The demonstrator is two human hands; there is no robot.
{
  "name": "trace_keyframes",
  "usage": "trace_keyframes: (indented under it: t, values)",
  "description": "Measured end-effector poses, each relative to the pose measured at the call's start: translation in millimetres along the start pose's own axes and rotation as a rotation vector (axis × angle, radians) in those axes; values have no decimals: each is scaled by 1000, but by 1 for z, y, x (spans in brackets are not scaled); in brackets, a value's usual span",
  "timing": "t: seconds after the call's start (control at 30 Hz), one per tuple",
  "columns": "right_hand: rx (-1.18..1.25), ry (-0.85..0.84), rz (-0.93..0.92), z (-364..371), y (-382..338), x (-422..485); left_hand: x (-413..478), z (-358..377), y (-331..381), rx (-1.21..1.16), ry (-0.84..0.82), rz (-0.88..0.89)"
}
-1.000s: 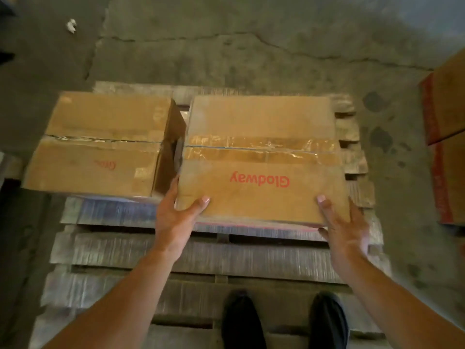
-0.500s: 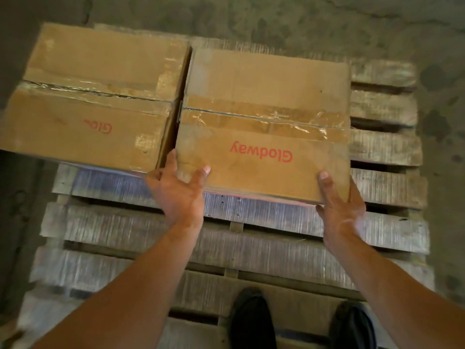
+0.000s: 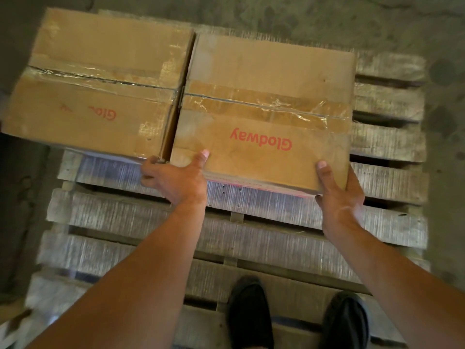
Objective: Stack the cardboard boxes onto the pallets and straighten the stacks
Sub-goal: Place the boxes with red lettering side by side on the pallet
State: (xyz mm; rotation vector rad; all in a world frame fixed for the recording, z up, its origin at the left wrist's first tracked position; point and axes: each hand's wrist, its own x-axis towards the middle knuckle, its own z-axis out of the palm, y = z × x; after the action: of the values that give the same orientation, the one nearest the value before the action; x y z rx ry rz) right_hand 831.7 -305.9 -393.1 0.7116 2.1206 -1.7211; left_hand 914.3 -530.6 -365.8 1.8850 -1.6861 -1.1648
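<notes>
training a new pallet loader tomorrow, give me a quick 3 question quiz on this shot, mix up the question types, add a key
1. True or false: the left box and the right box sit side by side on the pallet.
2. Multiple choice: the left hand and the right hand both grip the near corners of which? A) the left box B) the right box C) a pallet slat
3. Fill in: the red word printed in full on the right box reads ____.
Key: 1 true; 2 B; 3 Glodway.
</notes>
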Motion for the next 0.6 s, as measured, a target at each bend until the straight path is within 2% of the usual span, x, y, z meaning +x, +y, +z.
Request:
trace_keyframes:
  t: [0.37,0.6]
  values:
    - [-68,-25,3,8,-13,14,14,5,9,64,-34,37]
    - [-249,-84,-45,-1,-15,24,16,5,11,180,-39,56]
